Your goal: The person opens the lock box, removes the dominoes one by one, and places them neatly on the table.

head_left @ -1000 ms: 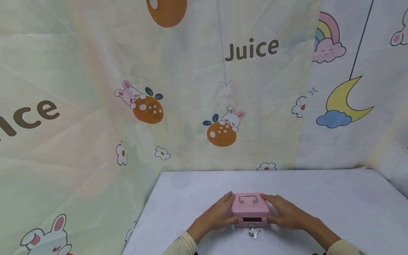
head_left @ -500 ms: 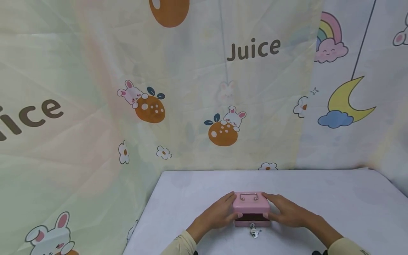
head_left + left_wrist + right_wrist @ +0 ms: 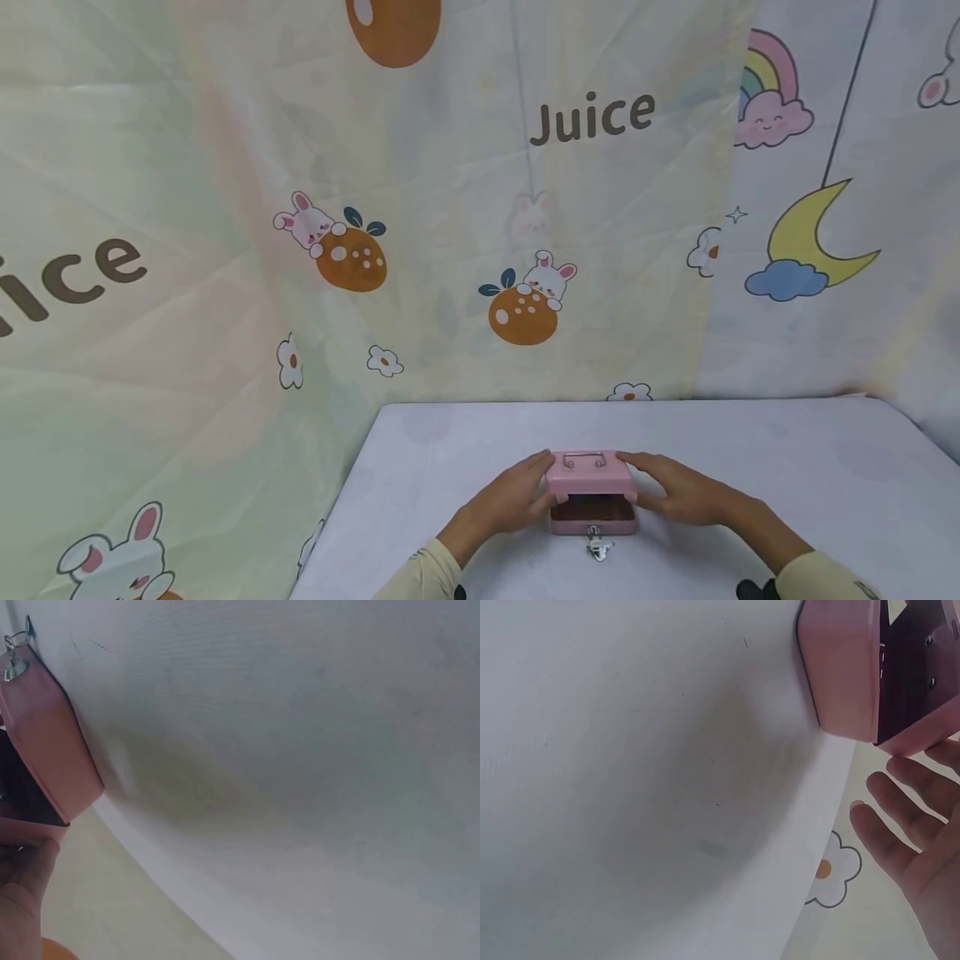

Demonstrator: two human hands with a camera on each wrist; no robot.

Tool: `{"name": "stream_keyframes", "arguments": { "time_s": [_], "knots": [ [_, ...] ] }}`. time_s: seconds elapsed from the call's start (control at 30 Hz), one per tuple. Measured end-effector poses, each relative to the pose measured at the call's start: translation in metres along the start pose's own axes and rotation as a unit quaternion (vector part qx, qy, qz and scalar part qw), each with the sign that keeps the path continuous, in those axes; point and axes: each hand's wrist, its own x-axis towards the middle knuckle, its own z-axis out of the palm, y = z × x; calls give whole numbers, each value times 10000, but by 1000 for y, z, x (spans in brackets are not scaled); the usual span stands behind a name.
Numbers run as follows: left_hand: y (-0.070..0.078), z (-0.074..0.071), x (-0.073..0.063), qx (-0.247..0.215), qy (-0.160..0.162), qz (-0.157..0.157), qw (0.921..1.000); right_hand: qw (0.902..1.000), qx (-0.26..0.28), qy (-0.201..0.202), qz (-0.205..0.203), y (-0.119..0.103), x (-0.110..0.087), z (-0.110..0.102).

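Observation:
A small pink metal cash box (image 3: 592,528) sits on the table, its lid (image 3: 590,481) tilted up at the front so the dark inside shows. My left hand (image 3: 510,502) holds the lid's left side, thumb at the front corner and fingers reaching toward the back. On the opposite side my right hand (image 3: 678,492) grips the lid the same way. In the right wrist view several fingers of the right hand (image 3: 922,825) are spread beside the lid. Small silver keys (image 3: 598,547) hang from the lock at the front. A wire handle (image 3: 584,460) lies on top of the lid.
A white cloth covers the table (image 3: 465,442), whose far edge meets a hanging printed curtain (image 3: 435,167). More printed fabric closes in the left and right sides.
The lid's front edge has risen, with both thumbs going up along with it, and the gap into the box has grown from a narrow slot to a wide opening. The base stays put.

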Motion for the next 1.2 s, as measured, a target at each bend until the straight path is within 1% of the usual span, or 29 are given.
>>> {"name": "stream_keyframes", "arguments": {
  "time_s": [0.2, 0.37, 0.5, 0.73, 0.83, 1.03, 1.2],
  "knots": [
    [-1, -2, 2, -170, 48, 1, 9998, 9998, 16, 191, -51, 2, 1, 0],
    [-1, -5, 5, -195, 17, -67, 9998, 9993, 68, 365, -91, 3, 2, 0],
    [1, -9, 7, -219, -9, -162, 9996, 9989, 302, 330, -166, 1, 4, -2],
    [-1, -12, 11, -330, -24, -298, 9990, 9984, 487, 169, -221, -3, 8, -9],
    [-2, -12, 14, -402, 17, -346, 9986, 9983, 563, 131, -71, -4, 10, -11],
    [-6, -10, 20, -543, 141, -298, 9980, 9979, 559, 119, 316, -3, 15, -12],
    [-8, -11, 26, -679, 138, -305, 9971, 9973, 568, 124, 459, -2, 19, -12]
  ]
}}
